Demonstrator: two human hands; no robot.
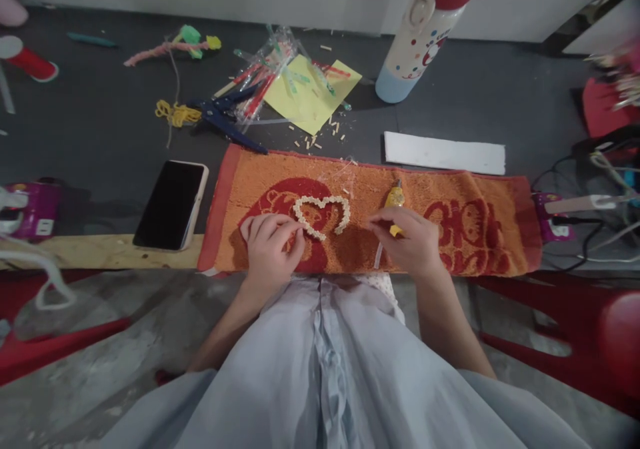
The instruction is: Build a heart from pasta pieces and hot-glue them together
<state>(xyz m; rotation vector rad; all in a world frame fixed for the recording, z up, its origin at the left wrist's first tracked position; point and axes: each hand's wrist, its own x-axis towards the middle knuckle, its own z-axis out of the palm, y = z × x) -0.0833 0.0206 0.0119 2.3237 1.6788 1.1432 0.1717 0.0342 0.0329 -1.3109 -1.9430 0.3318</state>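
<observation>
On an orange and red towel [370,229] lies a heart outline [323,204] built of small pale pieces, with a gap at its lower right. My left hand [273,246] rests at the heart's left side, thumb and forefinger pinched close to its edge; what they hold, if anything, is too small to name. My right hand [410,239] is over the towel to the right of the heart, its fingertips pinched on something I cannot make out. A yellow glue gun [395,198] with a clear stick lies partly under my right hand.
Behind the towel are blue pliers [223,117], a yellow paper [313,96] with wrapped sticks, scattered small pieces, a white strip [445,152] and a tall bottle [417,42]. A phone [171,204] lies left of the towel; cables [595,236] are at the right.
</observation>
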